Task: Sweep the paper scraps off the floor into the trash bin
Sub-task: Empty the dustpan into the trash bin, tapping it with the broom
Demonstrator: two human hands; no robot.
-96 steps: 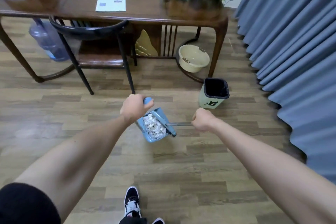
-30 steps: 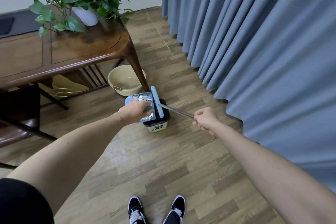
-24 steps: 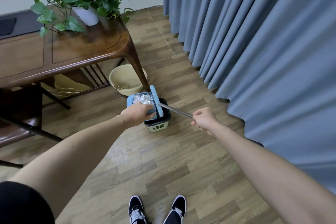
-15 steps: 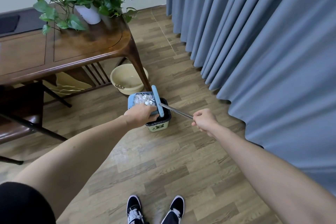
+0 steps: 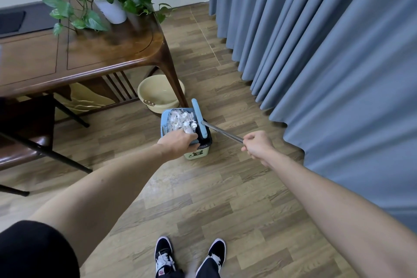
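Head view: left hand (image 5: pixel 178 145) clenched on dustpan (image 5: pixel 168 121), tipped over bin (image 5: pixel 198 150) to spill scraps (image 5: pixel 181 119); right hand (image 5: pixel 258 145) clenched on brush (image 5: pixel 199 118) handle, guarding pan's lip.

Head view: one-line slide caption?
Left hand tips scrap-filled dustpan over trash bin; right hand holds broom.
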